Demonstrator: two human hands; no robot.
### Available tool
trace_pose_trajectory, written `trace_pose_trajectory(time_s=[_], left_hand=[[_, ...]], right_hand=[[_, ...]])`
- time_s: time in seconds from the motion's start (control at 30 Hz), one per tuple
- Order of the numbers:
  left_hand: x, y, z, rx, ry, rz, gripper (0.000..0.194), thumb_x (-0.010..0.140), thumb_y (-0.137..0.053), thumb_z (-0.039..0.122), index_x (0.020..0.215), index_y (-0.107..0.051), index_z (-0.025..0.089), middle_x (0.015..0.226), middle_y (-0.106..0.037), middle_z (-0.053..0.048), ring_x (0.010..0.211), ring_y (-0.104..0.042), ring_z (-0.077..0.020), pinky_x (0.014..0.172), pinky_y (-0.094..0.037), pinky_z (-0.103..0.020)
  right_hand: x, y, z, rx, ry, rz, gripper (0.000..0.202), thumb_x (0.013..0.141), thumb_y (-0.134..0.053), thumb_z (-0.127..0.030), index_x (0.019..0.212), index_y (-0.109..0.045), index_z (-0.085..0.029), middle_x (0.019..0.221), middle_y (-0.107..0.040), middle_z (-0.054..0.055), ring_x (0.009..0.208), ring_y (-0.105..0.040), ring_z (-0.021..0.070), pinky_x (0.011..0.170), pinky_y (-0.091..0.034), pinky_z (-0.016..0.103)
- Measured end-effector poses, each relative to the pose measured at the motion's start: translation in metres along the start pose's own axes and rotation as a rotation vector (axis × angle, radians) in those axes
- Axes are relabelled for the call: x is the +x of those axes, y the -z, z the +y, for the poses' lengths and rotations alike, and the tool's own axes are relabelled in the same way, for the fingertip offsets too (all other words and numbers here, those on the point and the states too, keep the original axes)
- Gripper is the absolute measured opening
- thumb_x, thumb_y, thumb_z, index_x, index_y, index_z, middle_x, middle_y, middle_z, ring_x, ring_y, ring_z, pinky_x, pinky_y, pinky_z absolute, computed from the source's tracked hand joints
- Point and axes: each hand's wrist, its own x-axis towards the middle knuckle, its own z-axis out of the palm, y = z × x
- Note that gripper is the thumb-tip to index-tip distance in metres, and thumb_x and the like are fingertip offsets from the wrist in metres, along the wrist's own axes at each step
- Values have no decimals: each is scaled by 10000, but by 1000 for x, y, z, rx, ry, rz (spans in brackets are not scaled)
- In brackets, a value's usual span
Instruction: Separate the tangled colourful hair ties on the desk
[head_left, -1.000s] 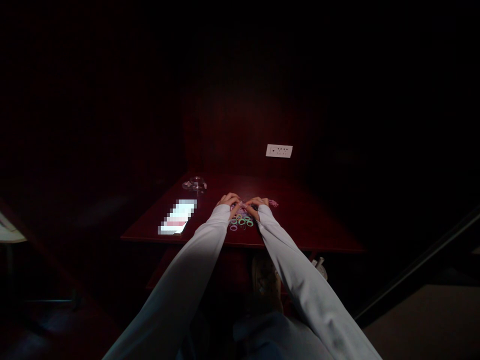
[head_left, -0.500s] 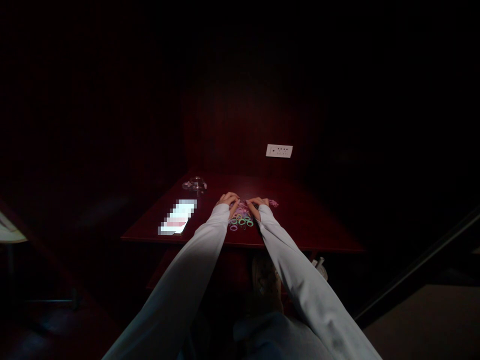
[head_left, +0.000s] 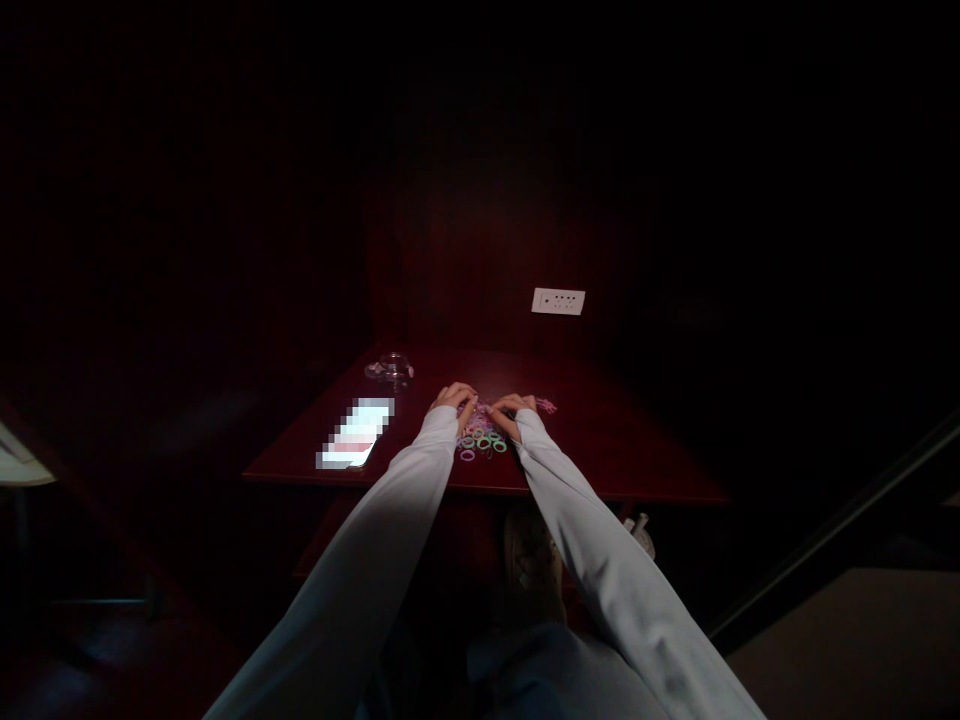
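Several small coloured rings (head_left: 484,442), green, purple and orange, lie in a pile on the dark red table (head_left: 600,460). At the pile's left edge is my left hand (head_left: 456,399), its thumb and fingers pressed together over something too small to make out. My right hand (head_left: 511,408) faces it from the other side, closed in a pinch, and what it holds is also too small to tell. A narrow gap separates the fingertips. Just beyond my right hand lies a pink bundle (head_left: 547,406).
A phone with a bright, blurred screen (head_left: 356,434) lies on the left of the table. Behind it is a clear container (head_left: 392,370). A white socket panel (head_left: 559,301) is on the back wall. A shoe (head_left: 531,550) shows below the table edge.
Both hands have shifted very slightly, and their fingertips are a little closer together. The rings, phone and container lie where they were.
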Motion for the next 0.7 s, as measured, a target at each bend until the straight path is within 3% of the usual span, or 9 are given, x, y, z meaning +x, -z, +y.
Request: trace_pose_trajectory(time_s=[0.47,0.7], left_hand=[[2,-2,-3,-9,44,68,220,990,-509,218,889,-704,223,1120,-723,-62,1060,-635,-217,1009,-512,-359],[2,-1,-4,-20,12,30,225,1001,-511,234,889,-705,225,1138,-723,-59,1066,-638,-214,1007,-517,-351]], right_hand=[[-2,1,-4,-24,4,-10,111,857,-760,-337,770,-793,-278,970,-737,33,1084,-549,264,988,-425,410],[-2,-2,0,20,6,33,99,872,-742,-373,904,-807,-305,950,-724,41,1065,-534,275,965,-439,414]])
